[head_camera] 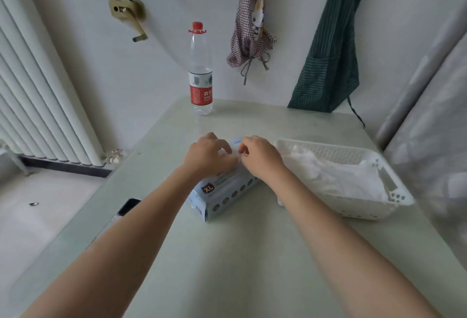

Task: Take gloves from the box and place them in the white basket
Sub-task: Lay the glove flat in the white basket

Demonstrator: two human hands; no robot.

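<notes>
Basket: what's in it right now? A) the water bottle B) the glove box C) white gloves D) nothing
C: the basket already holds a crumpled pile of white gloves, while the bottle stands at the far edge of the table and the box lies left of the basket under both hands.

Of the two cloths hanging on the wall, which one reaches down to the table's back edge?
The dark green striped apron, right of the red-checked cloth, which ends well above the table.
</notes>
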